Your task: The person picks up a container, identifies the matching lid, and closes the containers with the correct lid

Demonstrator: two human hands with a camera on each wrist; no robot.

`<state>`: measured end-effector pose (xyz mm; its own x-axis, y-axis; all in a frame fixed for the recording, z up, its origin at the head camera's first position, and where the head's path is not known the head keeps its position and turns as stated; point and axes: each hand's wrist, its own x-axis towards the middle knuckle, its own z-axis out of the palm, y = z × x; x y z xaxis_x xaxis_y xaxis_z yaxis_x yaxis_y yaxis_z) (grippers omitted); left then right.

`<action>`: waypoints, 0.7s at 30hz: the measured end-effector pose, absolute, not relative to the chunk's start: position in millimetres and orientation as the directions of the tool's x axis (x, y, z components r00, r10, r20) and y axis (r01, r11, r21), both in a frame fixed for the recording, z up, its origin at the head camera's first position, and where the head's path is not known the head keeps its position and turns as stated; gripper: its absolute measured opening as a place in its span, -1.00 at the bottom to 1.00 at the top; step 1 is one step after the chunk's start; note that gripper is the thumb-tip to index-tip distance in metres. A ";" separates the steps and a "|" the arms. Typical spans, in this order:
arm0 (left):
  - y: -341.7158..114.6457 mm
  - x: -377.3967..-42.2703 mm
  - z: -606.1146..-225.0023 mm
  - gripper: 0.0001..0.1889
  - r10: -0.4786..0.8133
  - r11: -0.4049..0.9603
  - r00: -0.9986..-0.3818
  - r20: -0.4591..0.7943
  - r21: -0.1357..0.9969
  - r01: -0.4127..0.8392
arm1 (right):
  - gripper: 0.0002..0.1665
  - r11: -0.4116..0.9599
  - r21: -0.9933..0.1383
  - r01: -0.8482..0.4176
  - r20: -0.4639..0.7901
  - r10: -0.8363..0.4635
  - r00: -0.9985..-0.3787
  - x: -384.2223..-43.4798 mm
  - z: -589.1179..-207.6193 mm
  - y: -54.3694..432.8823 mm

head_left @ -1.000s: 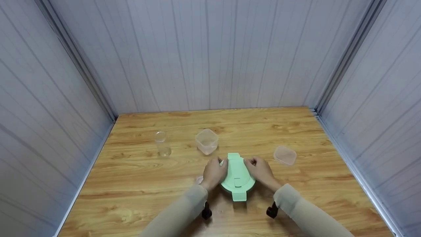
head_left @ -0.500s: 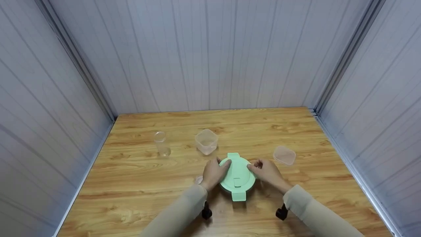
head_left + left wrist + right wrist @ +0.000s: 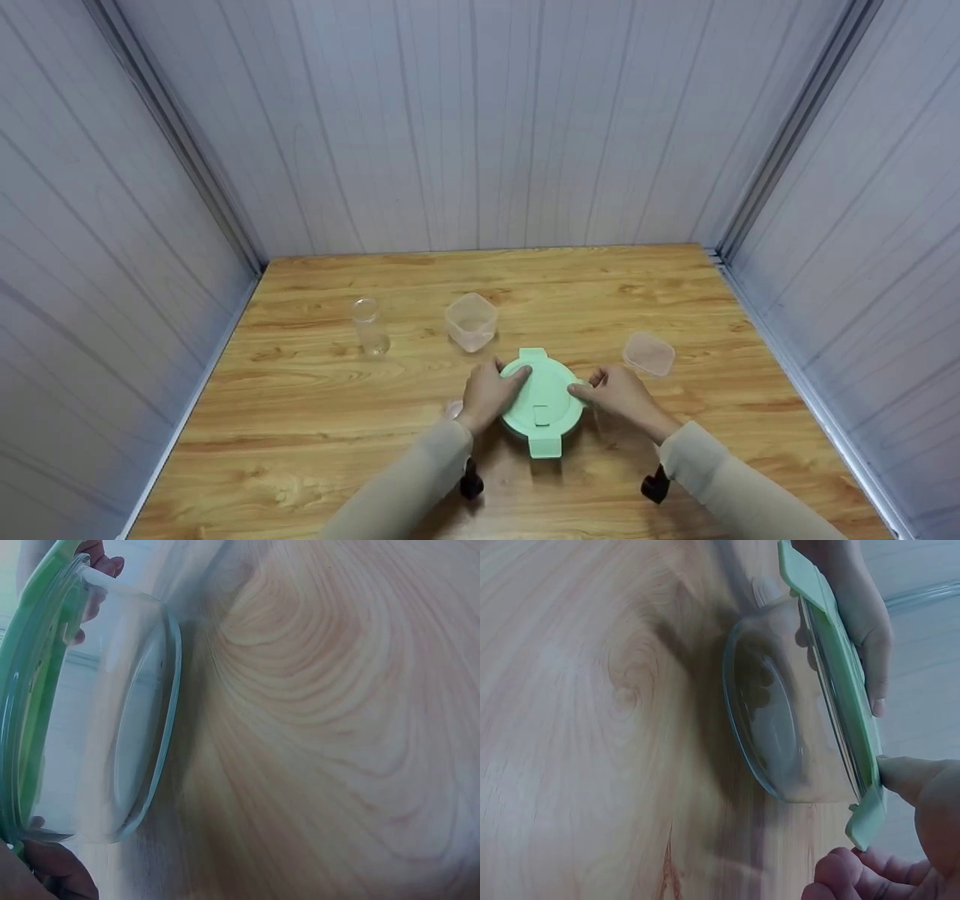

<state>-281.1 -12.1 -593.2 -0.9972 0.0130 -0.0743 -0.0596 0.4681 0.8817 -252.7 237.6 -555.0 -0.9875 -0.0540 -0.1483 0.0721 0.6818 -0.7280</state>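
Observation:
A round glass food container (image 3: 769,709) with a light green snap lid (image 3: 551,390) stands on the wooden table between both hands. Its clear bowl (image 3: 112,720) shows from the side in both wrist views. My left hand (image 3: 489,394) holds the container's left side, thumb lying on top of the lid. On the opposite side my right hand (image 3: 621,393) pinches the lid's right locking tab (image 3: 867,821), its thumb at the lid's edge and fingertips at the tab's lower end. That tab angles outward from the rim. The front tab (image 3: 545,448) also sticks out.
A clear cylindrical cup (image 3: 371,334) stands at the back left, with a translucent square tub (image 3: 471,324) right of it. A flat translucent lid (image 3: 649,354) lies beyond my right hand. Something small and clear (image 3: 453,409) is partly hidden by my left wrist. Panelled walls (image 3: 480,127) enclose the table.
My right hand has shifted right and slightly toward me, from the lid's side to its right tab, which now shows. My left thumb has slid a little farther onto the lid.

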 end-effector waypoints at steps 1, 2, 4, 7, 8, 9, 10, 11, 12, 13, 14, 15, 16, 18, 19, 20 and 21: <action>-12.2 -281.0 -592.6 -0.53 0.014 0.468 -0.997 -0.076 0.882 -0.061 | -0.57 0.679 -0.729 0.082 -0.159 -0.053 -0.986 -253.2 -554.4 238.0; -12.2 -281.0 -592.2 -0.53 0.015 0.469 -0.997 -0.077 0.881 -0.061 | -0.57 0.674 -0.733 0.092 -0.172 -0.053 -0.984 -253.8 -553.9 238.2; -11.9 -281.2 -591.7 -0.53 0.015 0.466 -0.997 -0.078 0.883 -0.062 | -0.59 0.663 -0.741 0.105 -0.191 -0.058 -0.980 -255.2 -553.4 238.4; -10.9 -281.7 -592.1 -0.54 0.014 0.453 -0.998 -0.068 0.890 -0.054 | -0.62 0.643 -0.754 0.132 -0.230 -0.070 -0.971 -258.0 -554.0 239.6; -10.7 -281.8 -592.1 -0.55 0.016 0.452 -0.998 -0.061 0.891 -0.047 | -0.64 0.631 -0.764 0.133 -0.237 -0.083 -0.968 -259.0 -554.2 240.0; -10.4 -281.8 -592.0 -0.55 0.017 0.448 -0.998 -0.053 0.893 -0.040 | -0.65 0.621 -0.773 0.132 -0.242 -0.096 -0.966 -259.9 -554.3 240.3; -10.3 -281.8 -591.8 -0.55 0.018 0.447 -0.999 -0.046 0.894 -0.033 | -0.66 0.611 -0.780 0.135 -0.250 -0.108 -0.962 -260.7 -554.4 240.6; -10.4 -282.0 -591.9 -0.55 0.019 0.447 -0.999 -0.038 0.894 -0.026 | -0.67 0.601 -0.788 0.136 -0.258 -0.121 -0.958 -261.5 -554.4 240.8; -10.6 -282.0 -591.6 -0.56 0.020 0.447 -0.999 -0.033 0.894 -0.021 | -0.68 0.590 -0.795 0.137 -0.263 -0.133 -0.956 -262.0 -554.4 240.8; -10.8 -281.9 -591.5 -0.56 0.022 0.448 -0.999 -0.032 0.894 -0.019 | -0.69 0.578 -0.804 0.139 -0.267 -0.142 -0.953 -262.6 -554.7 240.7; -11.2 -282.2 -591.8 -0.56 0.024 0.451 -0.999 -0.029 0.892 -0.015 | -0.70 0.567 -0.812 0.140 -0.270 -0.151 -0.951 -263.0 -555.0 240.5; -11.5 -282.2 -592.1 -0.55 0.024 0.450 -0.999 -0.029 0.893 -0.015 | -0.70 0.561 -0.814 0.150 -0.279 -0.152 -0.948 -263.2 -555.1 240.1; -11.7 -281.9 -592.1 -0.55 0.024 0.450 -0.999 -0.032 0.893 -0.018 | -0.71 0.553 -0.818 0.161 -0.288 -0.151 -0.946 -263.3 -555.6 240.0; -11.8 -281.4 -592.3 -0.56 0.025 0.449 -0.999 -0.039 0.893 -0.024 | -0.72 0.540 -0.823 0.178 -0.300 -0.148 -0.942 -263.6 -556.6 239.5; -12.0 -281.3 -592.5 -0.55 0.026 0.449 -0.999 -0.042 0.893 -0.026 | -0.73 0.536 -0.824 0.184 -0.305 -0.146 -0.941 -263.9 -557.3 239.4; -12.0 -281.1 -592.6 -0.55 0.026 0.451 -0.999 -0.044 0.892 -0.027 | -0.73 0.534 -0.825 0.188 -0.308 -0.146 -0.940 -264.0 -557.7 239.3; -12.0 -281.0 -592.7 -0.55 0.025 0.452 -0.999 -0.047 0.892 -0.031 | -0.73 0.533 -0.825 0.190 -0.311 -0.147 -0.939 -264.1 -557.9 239.4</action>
<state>-281.0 -12.0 -592.7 -0.9986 0.0248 -0.0471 -0.0309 0.4519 0.8916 -264.1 239.4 -557.9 -0.9388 -0.1471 -0.3115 0.1901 0.5326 -0.8247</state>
